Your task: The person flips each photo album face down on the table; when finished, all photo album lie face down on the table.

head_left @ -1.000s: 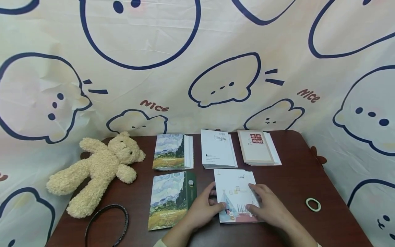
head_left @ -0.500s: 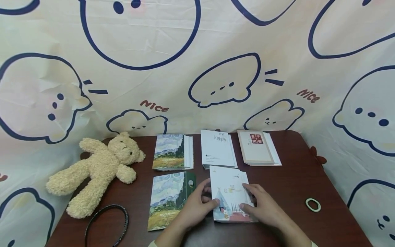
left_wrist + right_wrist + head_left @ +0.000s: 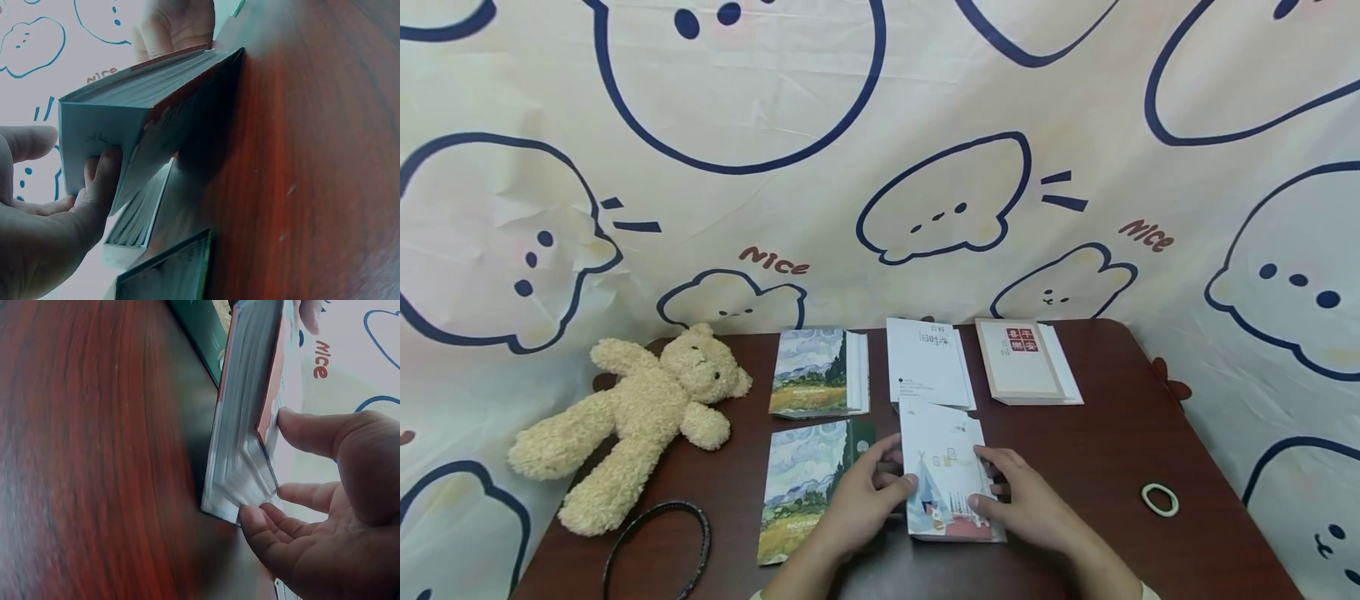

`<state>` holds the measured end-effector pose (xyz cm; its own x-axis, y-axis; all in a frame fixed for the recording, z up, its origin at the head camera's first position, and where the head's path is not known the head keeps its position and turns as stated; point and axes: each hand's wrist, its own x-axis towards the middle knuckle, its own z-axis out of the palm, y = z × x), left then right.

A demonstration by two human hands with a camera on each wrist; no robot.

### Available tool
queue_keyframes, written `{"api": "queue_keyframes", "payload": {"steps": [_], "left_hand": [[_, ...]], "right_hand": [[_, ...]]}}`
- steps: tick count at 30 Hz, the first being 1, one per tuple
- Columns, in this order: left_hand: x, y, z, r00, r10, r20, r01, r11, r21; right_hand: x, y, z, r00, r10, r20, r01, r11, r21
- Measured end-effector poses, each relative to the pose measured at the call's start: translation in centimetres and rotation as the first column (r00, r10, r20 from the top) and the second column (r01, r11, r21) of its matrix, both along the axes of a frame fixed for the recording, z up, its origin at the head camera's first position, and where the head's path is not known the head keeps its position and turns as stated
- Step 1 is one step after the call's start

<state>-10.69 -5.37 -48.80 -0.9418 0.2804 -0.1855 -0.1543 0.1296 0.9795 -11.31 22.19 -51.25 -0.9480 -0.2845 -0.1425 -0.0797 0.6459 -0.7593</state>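
While hands (image 3: 867,497) (image 3: 1032,504) hold album (image 3: 943,471) — backdrop (image 3: 805,221) reads "Nice" (twice).

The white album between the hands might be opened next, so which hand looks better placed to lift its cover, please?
The right hand, probably: its fingers hold the white album at the page edges, thumb against the cover, while the left hand is at the spine.
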Motion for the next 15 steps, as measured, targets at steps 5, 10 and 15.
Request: {"api": "queue_keyframes", "payload": {"steps": [5,10,15], "left_hand": [[0.0,-0.6,0.4,1.0,0.006,0.001,-0.006,1.0,0.03],[0.0,-1.0,0.7,1.0,0.013,0.0,-0.013,0.999,0.047],[0.1,-1.3,0.9,1.0,0.02,0.001,-0.02,0.997,0.079]], "right_hand": [[-0.1,-0.6,-0.4,0.999,0.023,0.033,-0.021,0.998,-0.061],[-0.2,-1.1,-0.4,0.997,0.043,0.061,-0.036,0.992,-0.121],[-0.3,-1.4,-0.3,0.995,0.077,0.062,-0.065,0.982,-0.176]]}}
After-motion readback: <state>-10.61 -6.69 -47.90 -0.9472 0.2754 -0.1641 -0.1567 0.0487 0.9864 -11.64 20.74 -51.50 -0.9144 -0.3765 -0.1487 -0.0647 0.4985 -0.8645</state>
